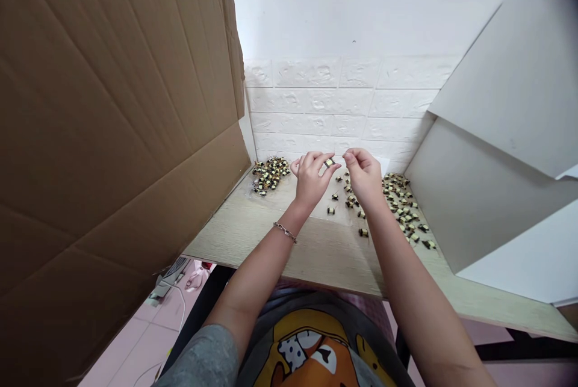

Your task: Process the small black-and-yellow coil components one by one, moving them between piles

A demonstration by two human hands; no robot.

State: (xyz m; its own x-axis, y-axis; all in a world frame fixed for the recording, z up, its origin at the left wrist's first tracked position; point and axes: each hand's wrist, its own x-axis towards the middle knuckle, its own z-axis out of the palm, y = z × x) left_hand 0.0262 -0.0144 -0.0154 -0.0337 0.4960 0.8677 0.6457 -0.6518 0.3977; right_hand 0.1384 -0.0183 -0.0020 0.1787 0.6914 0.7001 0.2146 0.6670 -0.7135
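Above the desk (316,254), near the back wall, left hand (310,179) pinches one small yellow-black part (329,162) between thumb and fingertips; right hand (365,175) is just beside it, fingers curled together, contents not discernible. Risk: the part is tiny and held only at the tips, so a slip would likely drop it among the loose scattered parts (352,200) below. Left pile (270,173) and right pile (406,209) flank the hands. Cardboard sheet (112,134) and white panel (497,164) crowd both sides.
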